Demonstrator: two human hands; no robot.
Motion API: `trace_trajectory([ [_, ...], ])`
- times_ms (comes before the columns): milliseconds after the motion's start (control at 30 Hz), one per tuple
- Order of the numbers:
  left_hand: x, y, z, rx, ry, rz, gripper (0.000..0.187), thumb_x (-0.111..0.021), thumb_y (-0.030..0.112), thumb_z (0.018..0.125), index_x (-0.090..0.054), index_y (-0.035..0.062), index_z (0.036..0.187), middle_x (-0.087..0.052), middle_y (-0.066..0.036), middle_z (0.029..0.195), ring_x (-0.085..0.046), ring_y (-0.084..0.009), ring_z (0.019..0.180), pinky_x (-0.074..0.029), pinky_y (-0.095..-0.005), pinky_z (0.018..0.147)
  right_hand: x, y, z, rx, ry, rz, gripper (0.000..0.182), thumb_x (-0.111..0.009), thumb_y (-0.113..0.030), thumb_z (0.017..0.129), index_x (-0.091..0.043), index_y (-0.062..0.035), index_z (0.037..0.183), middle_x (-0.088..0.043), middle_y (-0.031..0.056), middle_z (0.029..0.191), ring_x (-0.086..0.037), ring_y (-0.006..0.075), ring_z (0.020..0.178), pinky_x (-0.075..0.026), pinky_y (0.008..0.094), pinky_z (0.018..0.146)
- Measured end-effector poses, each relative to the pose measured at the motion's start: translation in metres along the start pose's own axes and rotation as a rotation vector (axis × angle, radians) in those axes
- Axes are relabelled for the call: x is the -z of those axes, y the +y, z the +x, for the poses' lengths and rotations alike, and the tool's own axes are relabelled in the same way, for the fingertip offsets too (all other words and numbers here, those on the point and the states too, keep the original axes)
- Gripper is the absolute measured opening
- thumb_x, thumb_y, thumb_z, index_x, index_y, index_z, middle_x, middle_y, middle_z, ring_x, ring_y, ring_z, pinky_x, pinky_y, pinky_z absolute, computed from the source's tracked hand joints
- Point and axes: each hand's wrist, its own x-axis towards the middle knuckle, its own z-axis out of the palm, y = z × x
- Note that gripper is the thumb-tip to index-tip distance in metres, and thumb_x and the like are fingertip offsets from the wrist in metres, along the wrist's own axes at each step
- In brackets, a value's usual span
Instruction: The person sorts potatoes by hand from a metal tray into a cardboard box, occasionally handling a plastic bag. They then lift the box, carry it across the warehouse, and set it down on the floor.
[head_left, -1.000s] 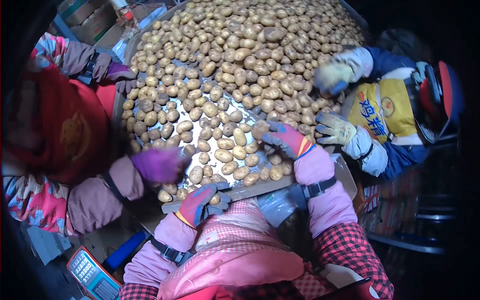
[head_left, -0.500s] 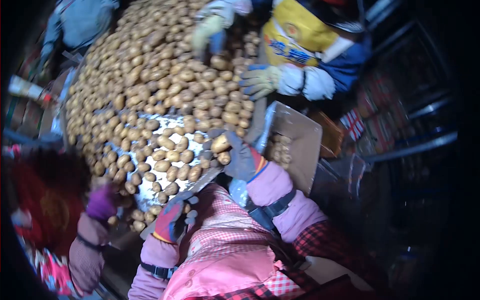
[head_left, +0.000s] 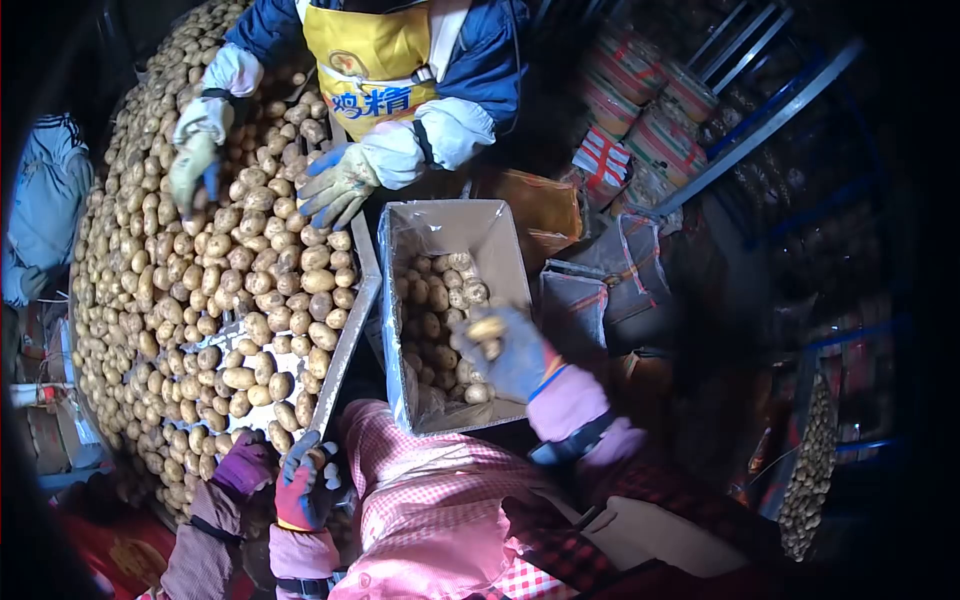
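Observation:
Over the right side of a cardboard box [head_left: 505, 225] lined with clear plastic, my right hand [head_left: 508, 352], in a grey glove, is closed around a potato [head_left: 487, 330]. More potatoes [head_left: 440, 300] lie inside the box. My left hand [head_left: 303, 487], in a red and grey glove, is at the near edge of the potato-covered table [head_left: 345, 350]. Its fingers are bent; whether they hold anything is hard to make out. A purple-gloved hand [head_left: 243, 466] of another person is just left of it.
A co-worker in a yellow apron [head_left: 375, 65] reaches over the potatoes with two gloved hands [head_left: 340, 185]. Another person [head_left: 48, 205] is at the far left. Right of the box are bags [head_left: 575, 295], stacked cartons [head_left: 640, 100] and a metal rail [head_left: 760, 130].
The view has swung right. My right hand, with potato, has moved from the table's edge to over the box. My left hand remains near the table edge, closer to the purple glove.

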Motion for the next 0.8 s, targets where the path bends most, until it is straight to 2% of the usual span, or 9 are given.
trace_trajectory([
  [100, 0.0, 0.002, -0.002, -0.048, 0.065, 0.088, 0.057, -0.064, 0.017, 0.088, -0.04, -0.0013, 0.136, -0.056, -0.019, 0.121, -0.061, -0.0228, 0.086, -0.053, -0.0332, 0.071, 0.048, -0.097, -0.002, 0.203, -0.25, 0.313, 0.016, -0.06, -0.025, 0.089, -0.059, -0.0109, 0.096, -0.062, 0.0071, 0.099, -0.061, 0.0183, 0.094, -0.054, 0.0369, 0.08],
  [233, -0.01, 0.006, -0.011, -0.011, 0.124, 0.094, 0.065, -0.07, 0.019, 0.084, -0.038, 0.0017, 0.138, -0.052, -0.016, 0.126, -0.058, -0.0259, 0.099, -0.051, -0.0353, 0.077, 0.121, -0.153, -0.003, 0.961, 0.094, -0.85, 0.037, -0.052, -0.034, 0.093, -0.055, -0.0031, 0.113, -0.061, 0.0113, 0.113, -0.057, 0.0251, 0.107, -0.043, 0.0401, 0.099],
  [333, -0.017, 0.007, -0.008, 0.113, 0.027, 0.032, 0.07, -0.072, 0.026, 0.084, -0.034, 0.0042, 0.139, -0.055, -0.019, 0.111, -0.056, -0.0241, 0.087, -0.048, -0.036, 0.071, 0.082, -0.093, 0.016, 0.632, 0.183, -1.232, 0.035, -0.05, -0.026, 0.095, -0.054, -0.0018, 0.121, -0.06, 0.0113, 0.12, -0.055, 0.0248, 0.114, -0.045, 0.0387, 0.097],
  [400, -0.029, 0.006, -0.008, 0.193, 0.037, 0.086, 0.067, -0.071, 0.028, 0.084, -0.036, 0.0046, 0.137, -0.057, -0.018, 0.101, -0.056, -0.0231, 0.08, -0.047, -0.0355, 0.068, -0.017, 0.012, 0.0, 0.078, -0.29, -0.644, 0.04, -0.055, -0.019, 0.093, -0.05, -0.0058, 0.131, -0.059, 0.0077, 0.119, -0.058, 0.0181, 0.107, -0.049, 0.0333, 0.09],
  [500, -0.021, -0.005, 0.004, 0.243, -0.149, 0.19, 0.061, -0.067, 0.035, 0.087, -0.04, 0.0053, 0.133, -0.058, -0.01, 0.093, -0.056, -0.0186, 0.072, -0.047, -0.0306, 0.062, -0.062, 0.142, 0.004, 0.33, -0.98, -1.374, 0.07, -0.075, -0.025, 0.074, -0.045, -0.0154, 0.136, -0.058, 0.0145, 0.123, -0.062, 0.0258, 0.103, -0.048, 0.0384, 0.089],
  [567, -0.048, 0.006, -0.003, 0.289, -0.007, 0.416, 0.066, -0.068, 0.04, 0.086, -0.043, -0.0011, 0.131, -0.062, -0.008, 0.104, -0.063, -0.0207, 0.087, -0.05, -0.0305, 0.07, -0.067, 0.167, -0.004, 0.356, -0.87, -1.901, 0.069, -0.076, -0.024, 0.069, -0.049, -0.0146, 0.132, -0.062, 0.0156, 0.113, -0.062, 0.0315, 0.1, -0.049, 0.0407, 0.085],
  [700, -0.036, 0.011, -0.019, 0.347, 0.034, 0.285, 0.076, -0.066, 0.046, 0.085, -0.034, 0.0024, 0.137, -0.063, -0.02, 0.104, -0.065, -0.0245, 0.077, -0.052, -0.0341, 0.065, -0.033, 0.127, 0.022, 0.287, -0.54, -1.177, 0.022, -0.065, -0.01, 0.083, -0.062, -0.0068, 0.105, -0.065, 0.0067, 0.096, -0.062, 0.022, 0.089, -0.051, 0.0338, 0.079],
  [733, -0.032, 0.008, -0.021, 0.308, 0.03, 0.194, 0.078, -0.066, 0.046, 0.086, -0.03, 0.0027, 0.139, -0.063, -0.023, 0.102, -0.065, -0.0254, 0.077, -0.052, -0.0336, 0.064, -0.026, 0.1, 0.027, 0.625, -0.478, -1.274, 0.024, -0.061, -0.012, 0.084, -0.061, -0.0034, 0.106, -0.064, 0.0063, 0.092, -0.062, 0.0175, 0.077, -0.052, 0.0305, 0.069],
  [800, -0.022, 0.014, -0.025, 0.292, 0.088, 0.185, 0.068, -0.062, 0.04, 0.09, -0.032, 0.003, 0.139, -0.062, -0.023, 0.103, -0.063, -0.0237, 0.079, -0.051, -0.0345, 0.069, -0.02, 0.026, 0.023, -0.023, -0.285, -0.828, 0.019, -0.053, -0.024, 0.09, -0.063, -0.0078, 0.094, -0.062, 0.0049, 0.085, -0.061, 0.0151, 0.074, -0.049, 0.0281, 0.062],
])
